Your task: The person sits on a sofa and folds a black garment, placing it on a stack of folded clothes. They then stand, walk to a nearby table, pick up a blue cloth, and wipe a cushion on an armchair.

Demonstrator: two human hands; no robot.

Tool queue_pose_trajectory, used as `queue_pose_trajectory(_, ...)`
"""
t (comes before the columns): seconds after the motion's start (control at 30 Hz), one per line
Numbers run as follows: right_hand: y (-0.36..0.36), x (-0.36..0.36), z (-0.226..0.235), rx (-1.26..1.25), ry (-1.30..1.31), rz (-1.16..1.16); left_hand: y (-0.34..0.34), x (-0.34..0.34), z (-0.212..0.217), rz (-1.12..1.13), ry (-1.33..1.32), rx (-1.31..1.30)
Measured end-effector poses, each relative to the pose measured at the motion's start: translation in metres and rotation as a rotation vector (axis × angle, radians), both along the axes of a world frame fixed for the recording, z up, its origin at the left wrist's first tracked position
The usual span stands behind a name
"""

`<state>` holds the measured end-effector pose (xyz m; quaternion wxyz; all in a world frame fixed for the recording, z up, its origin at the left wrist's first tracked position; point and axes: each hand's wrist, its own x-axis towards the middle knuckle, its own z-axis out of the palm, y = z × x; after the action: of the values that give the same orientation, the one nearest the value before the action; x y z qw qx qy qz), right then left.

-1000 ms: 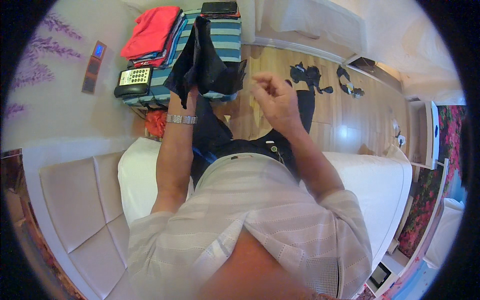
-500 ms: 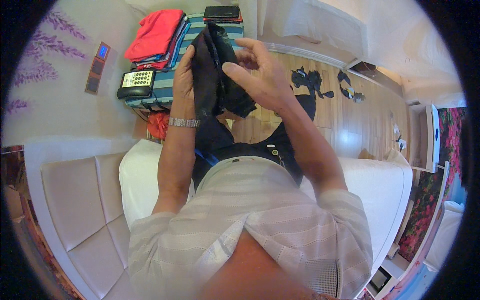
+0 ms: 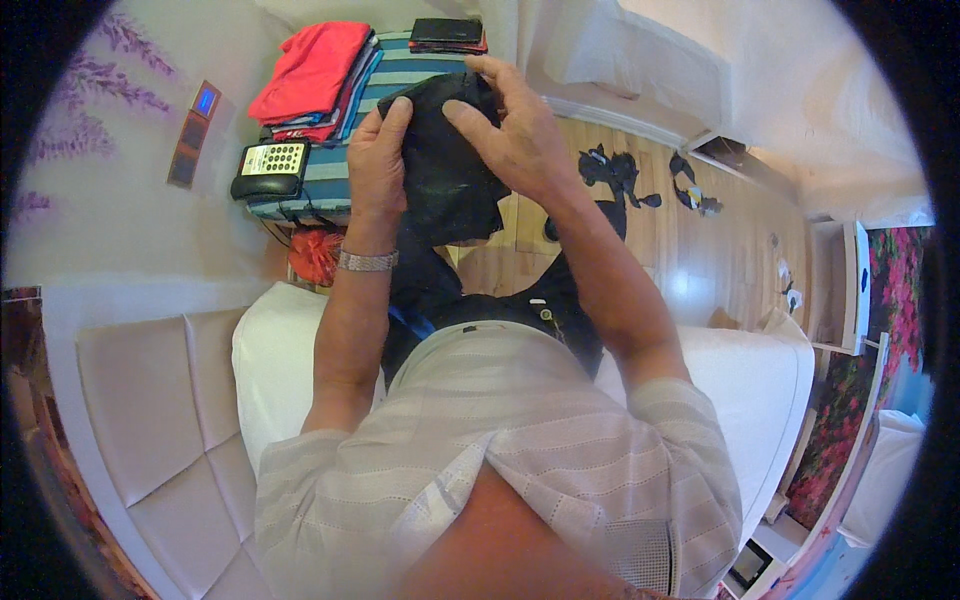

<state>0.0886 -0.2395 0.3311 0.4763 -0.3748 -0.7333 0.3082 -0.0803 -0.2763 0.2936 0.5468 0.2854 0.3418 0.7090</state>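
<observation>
A black, slightly shiny piece of thin leather-like material [image 3: 445, 165] is held up in front of me, above my lap. My left hand [image 3: 377, 165] pinches its upper left corner, thumb in front and fingers behind. At the upper right edge, my right hand [image 3: 525, 135] grips the same piece, with the thumb over its face and the fingers round the top. The lower edge hangs ragged over my dark trousers. Whether it is one layer or folded, I cannot tell.
Folded clothes topped by a red one [image 3: 315, 70], a desk phone [image 3: 272, 170] and a black wallet-like item [image 3: 446, 33] rest on a striped surface ahead left. Torn black scraps [image 3: 618, 175] lie on the wooden floor [image 3: 680, 260]. Beneath me is a white bed [image 3: 745, 390].
The black piece was folded on edge with a gap between layers; now it is spread with a broad face toward me. My right thumb has moved onto its front.
</observation>
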Motion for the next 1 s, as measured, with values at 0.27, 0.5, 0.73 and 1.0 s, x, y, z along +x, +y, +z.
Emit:
queue_pose_trajectory(0.27,0.011,-0.01,-0.014,-0.189,-0.107,0.007,0.0,0.008,-0.012,0.22,0.21,0.009)
queue_pose_trajectory(0.5,0.02,-0.012,-0.036,-0.258,-0.046,0.091,-0.003,0.015,-0.01,0.218,0.226,0.011)
queue_pose_trajectory(0.73,0.022,-0.007,-0.029,-0.294,0.006,0.083,-0.002,0.004,-0.016,0.089,0.217,0.034)
queue_pose_trajectory(1.0,0.029,-0.003,-0.036,-0.277,0.069,0.149,-0.001,0.006,-0.016,0.108,0.314,0.022)
